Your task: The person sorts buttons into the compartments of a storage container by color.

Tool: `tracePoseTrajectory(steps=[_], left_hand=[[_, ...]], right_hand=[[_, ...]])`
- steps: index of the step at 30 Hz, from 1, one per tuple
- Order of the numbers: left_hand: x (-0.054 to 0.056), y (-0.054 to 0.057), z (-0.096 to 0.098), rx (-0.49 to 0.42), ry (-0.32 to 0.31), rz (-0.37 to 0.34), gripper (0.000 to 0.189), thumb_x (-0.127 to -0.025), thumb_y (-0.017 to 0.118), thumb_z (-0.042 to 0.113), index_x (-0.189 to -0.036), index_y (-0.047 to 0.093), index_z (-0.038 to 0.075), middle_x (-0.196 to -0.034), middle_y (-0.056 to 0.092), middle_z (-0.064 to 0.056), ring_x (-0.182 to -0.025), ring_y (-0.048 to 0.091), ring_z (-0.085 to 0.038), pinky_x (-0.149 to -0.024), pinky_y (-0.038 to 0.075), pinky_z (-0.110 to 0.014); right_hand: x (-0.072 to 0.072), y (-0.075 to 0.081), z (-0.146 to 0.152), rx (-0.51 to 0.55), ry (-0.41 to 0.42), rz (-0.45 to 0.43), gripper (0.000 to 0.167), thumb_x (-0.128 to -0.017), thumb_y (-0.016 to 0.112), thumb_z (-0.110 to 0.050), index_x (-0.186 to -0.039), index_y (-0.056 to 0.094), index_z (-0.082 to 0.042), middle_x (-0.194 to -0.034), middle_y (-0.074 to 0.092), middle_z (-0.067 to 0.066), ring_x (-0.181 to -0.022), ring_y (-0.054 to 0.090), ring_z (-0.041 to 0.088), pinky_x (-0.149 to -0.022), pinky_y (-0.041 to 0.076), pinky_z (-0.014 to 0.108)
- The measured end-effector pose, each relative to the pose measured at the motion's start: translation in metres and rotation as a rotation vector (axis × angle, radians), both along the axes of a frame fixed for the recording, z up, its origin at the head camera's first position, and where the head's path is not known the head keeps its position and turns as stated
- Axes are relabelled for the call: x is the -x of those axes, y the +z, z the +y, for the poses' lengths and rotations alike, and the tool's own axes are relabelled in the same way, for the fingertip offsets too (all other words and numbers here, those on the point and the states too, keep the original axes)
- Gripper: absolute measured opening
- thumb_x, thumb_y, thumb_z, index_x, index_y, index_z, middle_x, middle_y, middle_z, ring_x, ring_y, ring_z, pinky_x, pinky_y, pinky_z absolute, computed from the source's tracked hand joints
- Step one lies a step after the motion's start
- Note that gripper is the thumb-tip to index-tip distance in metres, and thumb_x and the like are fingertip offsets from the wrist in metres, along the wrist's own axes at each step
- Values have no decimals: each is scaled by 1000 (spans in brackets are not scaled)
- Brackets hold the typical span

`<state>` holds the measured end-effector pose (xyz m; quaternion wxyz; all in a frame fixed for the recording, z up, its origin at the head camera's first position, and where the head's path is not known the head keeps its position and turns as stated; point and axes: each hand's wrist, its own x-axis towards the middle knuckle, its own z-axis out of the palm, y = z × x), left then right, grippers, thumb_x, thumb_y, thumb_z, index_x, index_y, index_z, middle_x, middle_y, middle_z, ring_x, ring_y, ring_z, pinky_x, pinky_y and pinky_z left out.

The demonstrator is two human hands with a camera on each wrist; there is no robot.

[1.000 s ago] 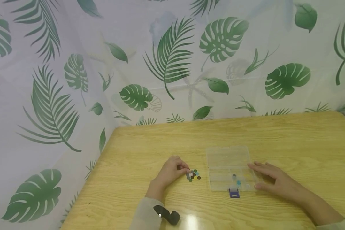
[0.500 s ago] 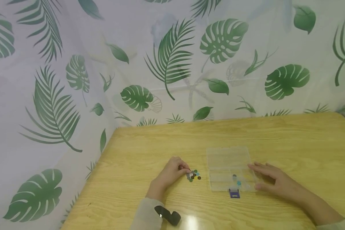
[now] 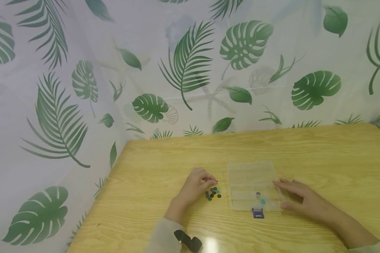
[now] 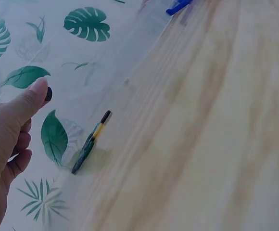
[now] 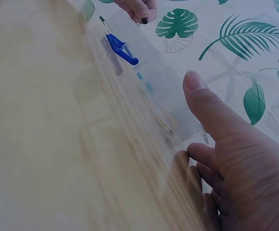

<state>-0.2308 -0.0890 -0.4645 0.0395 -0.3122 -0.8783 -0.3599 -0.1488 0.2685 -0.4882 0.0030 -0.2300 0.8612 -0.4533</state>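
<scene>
My left hand [image 3: 194,184] pinches a small dark disc [image 4: 48,94] between thumb and index finger, raised just above a pile of flat coloured discs [image 3: 213,194]. In the left wrist view, that pile appears edge-on along the table. To the right lies a clear plastic compartment box [image 3: 251,172], its lid laid back. A dark disc [image 3: 258,193] and some blue discs [image 3: 263,201] sit in separate compartments. My right hand [image 3: 304,198] rests at the box's right edge, fingertips touching it, thumb extended. A blue latch [image 3: 258,213] sticks out from the box's near side.
The wooden table [image 3: 152,165] carries everything. Behind it and at the left hangs a white leaf-patterned cloth [image 3: 190,80]. A black strap piece [image 3: 188,241] is on the left sleeve.
My left hand has risen off the pile and moved a little to the right and away, with a dark disc now between its fingertips. The right hand and the box have not moved.
</scene>
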Motion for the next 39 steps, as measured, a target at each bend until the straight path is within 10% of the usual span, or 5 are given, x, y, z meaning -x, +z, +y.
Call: tracePoseTrajectory(steps=[16, 21, 27, 39], left_hand=[[-10, 3, 46, 55, -124, 234, 10, -82, 72, 27, -85, 73, 18, -76, 57, 8, -76, 47, -7, -72, 36, -13], [-11, 3, 52, 80, -138, 229, 11, -81, 73, 28, -86, 73, 18, -78, 58, 7, -76, 45, -6, -70, 33, -11], [-12, 2, 53, 83, -142, 274, 12, -80, 74, 27, -87, 73, 17, -77, 58, 7, -74, 47, -8, -69, 32, -9], [-13, 0, 47, 80, -141, 236, 12, -81, 73, 27, -87, 71, 16, -81, 59, 6, -79, 46, -5, -72, 36, -10]], right_hand=[[-1, 0, 0, -10, -7, 10, 62, -84, 70, -14, -141, 45, -16, -144, 33, 32, -128, 17, 63, -99, 8, 72], [-2, 0, 0, -37, -19, 40, 63, -84, 70, -15, -142, 45, -17, -143, 35, 30, -128, 22, 61, -115, 2, 44], [0, -1, 1, -22, -29, 1, 62, -84, 70, -17, -141, 46, -17, -143, 34, 32, -127, 16, 64, -94, 11, 76], [-2, 1, -2, -18, -20, 1, 62, -84, 71, -16, -141, 46, -16, -143, 34, 33, -126, 15, 66, -93, 12, 77]])
